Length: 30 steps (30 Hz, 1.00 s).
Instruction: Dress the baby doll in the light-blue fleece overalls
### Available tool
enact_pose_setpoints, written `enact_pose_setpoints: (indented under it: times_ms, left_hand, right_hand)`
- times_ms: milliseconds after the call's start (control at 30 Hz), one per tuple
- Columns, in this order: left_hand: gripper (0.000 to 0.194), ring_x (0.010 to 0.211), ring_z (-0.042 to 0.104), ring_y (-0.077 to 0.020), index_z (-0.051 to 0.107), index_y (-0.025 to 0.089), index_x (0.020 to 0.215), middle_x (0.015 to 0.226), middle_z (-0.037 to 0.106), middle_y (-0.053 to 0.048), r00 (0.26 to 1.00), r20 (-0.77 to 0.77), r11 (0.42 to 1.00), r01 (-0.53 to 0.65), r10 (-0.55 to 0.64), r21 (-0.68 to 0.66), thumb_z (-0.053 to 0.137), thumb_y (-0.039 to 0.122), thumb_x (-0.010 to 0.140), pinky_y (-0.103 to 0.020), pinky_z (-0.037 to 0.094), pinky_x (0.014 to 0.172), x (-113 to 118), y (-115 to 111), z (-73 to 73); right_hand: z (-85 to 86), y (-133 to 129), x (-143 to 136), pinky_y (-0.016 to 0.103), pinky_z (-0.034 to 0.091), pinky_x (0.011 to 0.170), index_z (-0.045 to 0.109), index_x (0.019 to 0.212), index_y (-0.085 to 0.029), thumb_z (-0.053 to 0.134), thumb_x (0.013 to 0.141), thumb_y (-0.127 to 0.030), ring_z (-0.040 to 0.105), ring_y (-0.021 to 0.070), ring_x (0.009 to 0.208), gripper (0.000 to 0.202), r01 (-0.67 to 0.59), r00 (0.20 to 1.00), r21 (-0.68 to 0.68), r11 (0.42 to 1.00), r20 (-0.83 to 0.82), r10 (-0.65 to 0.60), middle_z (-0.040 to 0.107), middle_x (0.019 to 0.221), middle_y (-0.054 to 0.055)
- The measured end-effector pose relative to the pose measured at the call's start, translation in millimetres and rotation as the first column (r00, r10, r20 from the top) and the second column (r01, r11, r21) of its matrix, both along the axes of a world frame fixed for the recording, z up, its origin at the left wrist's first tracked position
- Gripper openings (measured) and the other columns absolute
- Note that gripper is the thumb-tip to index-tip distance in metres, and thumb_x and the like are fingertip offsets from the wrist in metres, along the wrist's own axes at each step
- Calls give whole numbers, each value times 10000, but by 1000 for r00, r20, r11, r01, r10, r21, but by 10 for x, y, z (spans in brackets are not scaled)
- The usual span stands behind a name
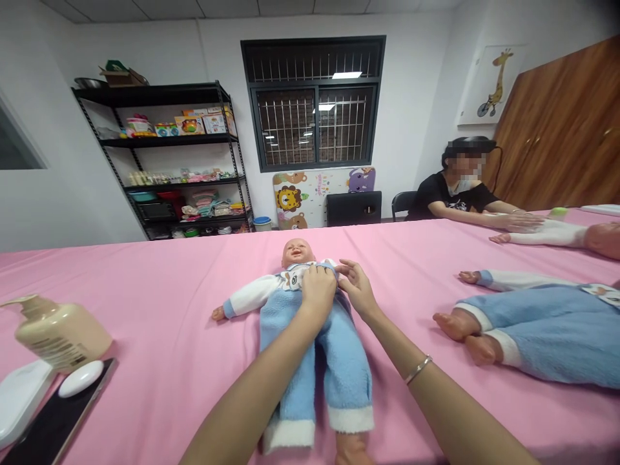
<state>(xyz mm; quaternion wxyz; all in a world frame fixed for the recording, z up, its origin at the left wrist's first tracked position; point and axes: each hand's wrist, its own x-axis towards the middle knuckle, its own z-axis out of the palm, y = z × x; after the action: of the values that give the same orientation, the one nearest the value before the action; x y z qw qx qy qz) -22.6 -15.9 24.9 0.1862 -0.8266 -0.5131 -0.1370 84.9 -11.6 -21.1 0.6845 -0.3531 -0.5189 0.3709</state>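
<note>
The left hand pinches clothing at the chest of the baby doll, lying face up on the pink tablecloth; the right hand is partly spread beside it. A tan pump bottle, contents hidden, leans left.

My head cam: even indoor lighting, med. brightness; ceiling-light reflections in window; wide-angle edge distortion; dark top-R corner.

Training room: baby dolls, pink-covered table, toy shelves
</note>
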Motion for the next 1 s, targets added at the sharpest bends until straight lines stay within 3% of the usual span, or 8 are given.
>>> enact_pose_setpoints:
  times_ms: [133, 300, 467, 633, 733, 800, 900, 1000]
  left_hand:
    - [284, 981, 554, -273, 538, 93, 1106, 1035, 606, -154, 1000, 14, 999, -2, 3, -54, 390, 169, 876, -366, 425, 759, -28, 4, 44]
    - [257, 980, 555, -276, 564, 108, 1056, 1016, 603, -149, 1000, 1, 998, 2, -2, -56, 461, 181, 833, -394, 404, 826, -46, 0, 55]
    - [269, 951, 564, -268, 555, 86, 1049, 1020, 590, -168, 1000, 16, 999, -7, 8, -53, 416, 115, 820, -405, 421, 817, -28, -5, 34]
    - [298, 980, 563, -289, 545, 74, 1071, 997, 599, -181, 998, 41, 997, -44, 47, -56, 474, 152, 792, -583, 233, 1017, -75, 8, 70]
    - [347, 1028, 554, -287, 536, 107, 1099, 1061, 600, -169, 997, 79, 994, -7, 15, -106, 523, 215, 769, -597, 198, 1037, -118, 15, 110]
    - [344, 1042, 555, -281, 552, 126, 1081, 1080, 610, -149, 993, 117, 991, 33, -18, -130, 528, 240, 757, -580, 219, 1038, -149, 20, 153]
    - [290, 972, 597, -280, 602, 152, 986, 1008, 654, -123, 979, 201, 975, 70, -28, -209, 525, 275, 735, -485, 376, 945, -210, 33, 265]
    - [257, 864, 624, -260, 633, 188, 898, 910, 683, -87, 946, 325, 937, 117, -4, -329, 558, 306, 682, -345, 466, 738, -309, 67, 406]
  right_hand:
    - [21, 11, 46, 339, 465, 750, 468, 1076, -195, 628, 616, -296, 568, 220, 960, 497, 22, 999, -92, 996, -28, -25, 625, 955, 75]
    - [30, 56, 162, 302, 441, 713, 478, 1106, -203, 648, 647, -336, 580, 197, 921, 507, -71, 997, -207, 976, -42, 63, 655, 1014, 81]
    - [209, 212, 168, 245, 379, 573, 519, 1016, -177, 598, 712, -392, 513, 109, 604, 381, -64, 994, -302, 951, 62, 87, 641, 805, 25]
    - [496, 327, 116, 216, 289, 465, 515, 933, -166, 549, 788, -435, 395, 80, 469, 308, -266, 939, -398, 878, 100, 330, 528, 599, -32]
    - [504, 389, 146, 214, 282, 435, 497, 810, -172, 503, 821, -455, 319, 69, 414, 283, -354, 903, -463, 813, 58, 426, 474, 514, -52]
    - [430, 456, 176, 207, 263, 410, 455, 681, -180, 531, 807, -443, 269, 58, 385, 301, -332, 912, -474, 815, 60, 406, 398, 453, -73]
    - [270, 613, 179, 201, 250, 392, 411, 578, -187, 643, 731, -361, 276, 52, 374, 328, -201, 968, -467, 861, 42, 249, 321, 418, -92]
    - [129, 823, 90, 229, 346, 434, 455, 584, -183, 661, 720, -303, 373, 78, 423, 275, -124, 990, -434, 892, 10, 143, 398, 447, -67]
